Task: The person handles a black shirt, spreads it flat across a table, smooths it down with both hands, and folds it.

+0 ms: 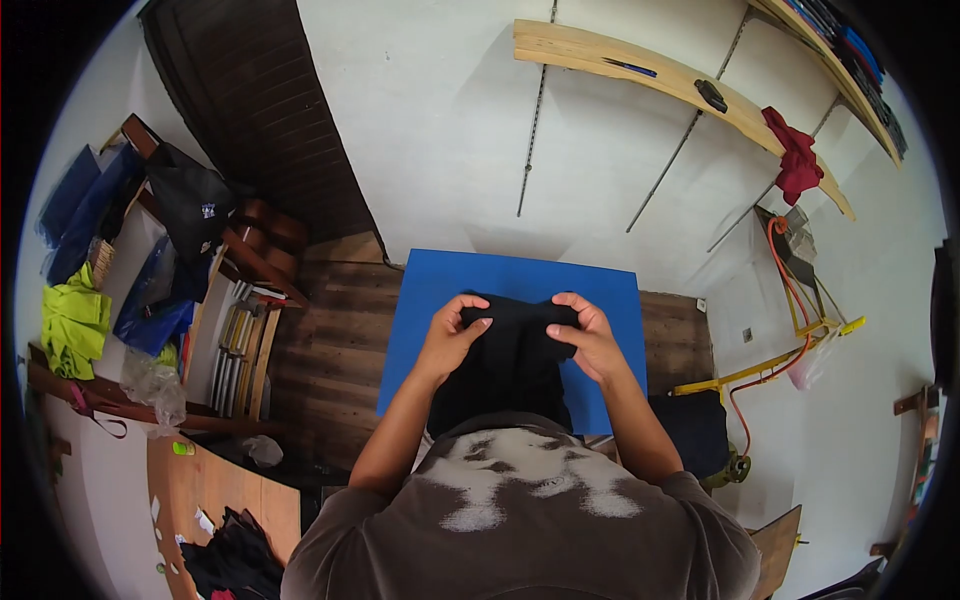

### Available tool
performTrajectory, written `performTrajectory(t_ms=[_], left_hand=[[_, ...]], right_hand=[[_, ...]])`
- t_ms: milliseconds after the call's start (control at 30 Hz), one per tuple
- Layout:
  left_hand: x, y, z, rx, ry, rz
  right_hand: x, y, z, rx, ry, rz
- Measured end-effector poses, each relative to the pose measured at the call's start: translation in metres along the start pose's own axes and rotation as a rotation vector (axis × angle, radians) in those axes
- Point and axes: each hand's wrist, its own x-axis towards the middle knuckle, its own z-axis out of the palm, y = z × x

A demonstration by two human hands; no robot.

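A black piece of cloth (515,335), perhaps a garment, is stretched between my hands above a blue table (430,285). My left hand (455,340) pinches its left upper corner, thumb on top. On the opposite side, my right hand (588,340) grips the right upper corner with thumb and fingers. The cloth's lower part hangs toward my body, where it blends with dark fabric on my lap, so its bottom edge cannot be made out.
A wooden shelf (590,50) on the wall carries a blue pen (632,68) and a red cloth (795,155). Left stands a rack with bags and a lime-green garment (75,325). A wooden table (235,470) holds dark clothes (235,560). A yellow metal frame (760,370) stands right.
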Motion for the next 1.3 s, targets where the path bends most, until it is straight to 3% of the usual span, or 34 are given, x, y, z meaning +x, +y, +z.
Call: performTrajectory(t_ms=[33,100,200,400,467,567,667,867,1300], left_hand=[[-0.001,-0.014,-0.002,-0.019,-0.007,-0.151],[-0.005,-0.048,-0.005,0.005,-0.025,-0.157],[-0.022,-0.045,0.001,-0.024,-0.039,-0.154],[-0.032,-0.047,0.007,-0.016,-0.001,0.073],[-0.033,-0.042,0.005,-0.109,-0.030,-0.127],[-0.034,-0.031,0.008,-0.169,-0.020,-0.232],[-0.038,-0.028,0.006,-0.101,-0.047,-0.250],[-0.045,-0.038,0.008,-0.116,-0.086,-0.390],[-0.048,-0.036,0.022,0.070,-0.076,-0.147]], right_hand=[[0.000,0.007,-0.002,0.000,-0.003,0.003],[-0.002,0.032,-0.012,-0.307,0.095,-0.043],[-0.009,0.054,-0.026,-0.267,0.130,-0.024],[-0.016,0.078,-0.032,-0.330,0.138,-0.095],[-0.019,0.087,-0.030,-0.363,0.145,-0.125],[-0.026,0.079,-0.015,-0.361,0.077,-0.083],[-0.027,0.084,-0.012,-0.488,0.047,-0.225],[-0.026,0.106,-0.027,-0.568,0.140,-0.213],[-0.027,0.087,-0.022,-0.685,0.130,-0.229]])
